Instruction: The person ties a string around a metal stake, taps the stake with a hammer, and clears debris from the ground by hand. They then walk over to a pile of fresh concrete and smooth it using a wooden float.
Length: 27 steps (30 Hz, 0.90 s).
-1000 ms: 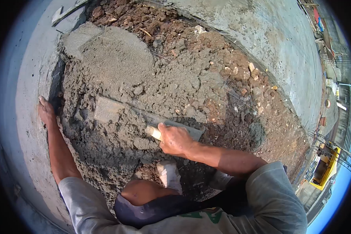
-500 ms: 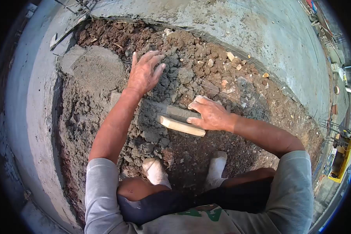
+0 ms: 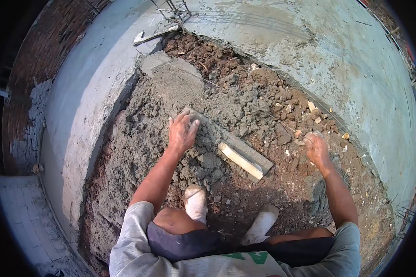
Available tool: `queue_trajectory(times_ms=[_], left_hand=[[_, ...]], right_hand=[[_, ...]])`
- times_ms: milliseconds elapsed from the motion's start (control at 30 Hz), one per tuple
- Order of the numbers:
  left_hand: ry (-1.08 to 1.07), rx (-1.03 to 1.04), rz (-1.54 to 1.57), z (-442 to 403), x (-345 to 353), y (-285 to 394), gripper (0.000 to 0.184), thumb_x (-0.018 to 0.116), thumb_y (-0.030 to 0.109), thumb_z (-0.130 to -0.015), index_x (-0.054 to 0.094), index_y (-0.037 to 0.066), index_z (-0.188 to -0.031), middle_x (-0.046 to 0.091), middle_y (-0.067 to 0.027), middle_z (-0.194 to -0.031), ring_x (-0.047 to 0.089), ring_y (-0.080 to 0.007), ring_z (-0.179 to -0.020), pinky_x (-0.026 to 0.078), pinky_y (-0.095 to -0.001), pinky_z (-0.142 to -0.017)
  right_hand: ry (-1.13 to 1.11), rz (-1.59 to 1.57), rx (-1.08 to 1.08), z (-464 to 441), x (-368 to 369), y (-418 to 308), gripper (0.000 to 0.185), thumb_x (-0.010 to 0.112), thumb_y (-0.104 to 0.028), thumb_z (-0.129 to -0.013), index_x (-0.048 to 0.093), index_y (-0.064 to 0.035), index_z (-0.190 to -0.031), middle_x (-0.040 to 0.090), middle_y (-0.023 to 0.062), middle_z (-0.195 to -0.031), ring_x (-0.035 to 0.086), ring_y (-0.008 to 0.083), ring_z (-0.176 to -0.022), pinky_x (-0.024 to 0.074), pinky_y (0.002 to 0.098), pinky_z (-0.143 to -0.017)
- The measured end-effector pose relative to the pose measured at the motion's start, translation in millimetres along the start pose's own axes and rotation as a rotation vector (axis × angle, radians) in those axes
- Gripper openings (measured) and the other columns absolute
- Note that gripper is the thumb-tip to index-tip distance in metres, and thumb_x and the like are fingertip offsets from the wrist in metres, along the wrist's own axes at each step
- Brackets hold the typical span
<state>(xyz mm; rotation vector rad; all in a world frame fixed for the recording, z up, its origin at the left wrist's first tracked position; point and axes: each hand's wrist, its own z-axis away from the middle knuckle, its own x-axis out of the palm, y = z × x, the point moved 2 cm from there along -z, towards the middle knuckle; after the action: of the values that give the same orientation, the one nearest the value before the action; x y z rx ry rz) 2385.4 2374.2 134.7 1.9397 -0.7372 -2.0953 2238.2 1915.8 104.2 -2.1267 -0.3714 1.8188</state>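
A long float lies on the grey mortar (image 3: 138, 124), its flat board (image 3: 259, 157) slanting from upper left to lower right and its pale wooden handle (image 3: 240, 160) facing up. My left hand (image 3: 182, 132) is over the mortar by the board's upper end, fingers slightly apart and holding nothing. A thin string (image 3: 284, 124) runs across the bed just above the ground. At its right part, my right hand (image 3: 317, 148) is closed, with the string meeting its fingertips. The fingertips are partly hidden.
A smoother mortar patch (image 3: 178, 83) lies at the upper left of the bed. Reddish soil and stones (image 3: 319, 115) border it on the right. Concrete slabs (image 3: 337, 55) surround the bed, with rebar (image 3: 173, 9) and a metal bar (image 3: 157, 35) at the far corner. My feet (image 3: 196, 203) stand in the soil.
My right hand has left the float and moved right to the string, closing. My left hand has drawn back toward me. The view has turned left, showing a brick wall.
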Motion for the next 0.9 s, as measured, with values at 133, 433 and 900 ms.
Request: queue_trajectory(times_ms=[133, 433, 900], left_hand=[[-0.015, 0.027, 0.03, -5, 8, 14, 0.037, 0.055, 0.036, -0.094, 0.063, 0.01, -0.118, 0.053, -0.0154, -0.135, 0.047, -0.0326, -0.128, 0.018, -0.0564, -0.115], [-0.028, 0.026, 0.05, -4, 10, 33, 0.035, 0.054, 0.035, -0.095, 0.063, 0.011, -0.118, 0.051, -0.0141, -0.136, 0.045, -0.0321, -0.13, 0.017, -0.0587, -0.114], [0.182, -0.16, 0.007, 69, -47, -41, 0.031, 0.056, 0.031, -0.094, 0.062, 0.011, -0.118, 0.054, -0.0134, -0.132, 0.05, -0.0331, -0.124, 0.022, -0.0542, -0.114]], right_hand=[[-0.244, 0.056, 0.112, -13, -38, -16, 0.018, 0.058, -0.022, -0.09, 0.063, -0.0079, -0.099, 0.063, 0.018, -0.096, 0.059, 0.0392, -0.097, 0.0481, 0.0466, -0.087], [-0.157, -0.033, 0.114, 23, -43, -55, 0.02, 0.061, -0.017, -0.088, 0.06, -0.0041, -0.104, 0.06, 0.0222, -0.099, 0.058, 0.0423, -0.098, 0.0481, 0.0486, -0.086], [-1.109, -0.722, 0.371, -34, 95, -218, 0.056, 0.055, -0.048, -0.094, 0.052, 0.0048, -0.11, 0.063, 0.0113, -0.081, 0.063, 0.0186, -0.061, 0.0533, 0.0359, -0.061]])
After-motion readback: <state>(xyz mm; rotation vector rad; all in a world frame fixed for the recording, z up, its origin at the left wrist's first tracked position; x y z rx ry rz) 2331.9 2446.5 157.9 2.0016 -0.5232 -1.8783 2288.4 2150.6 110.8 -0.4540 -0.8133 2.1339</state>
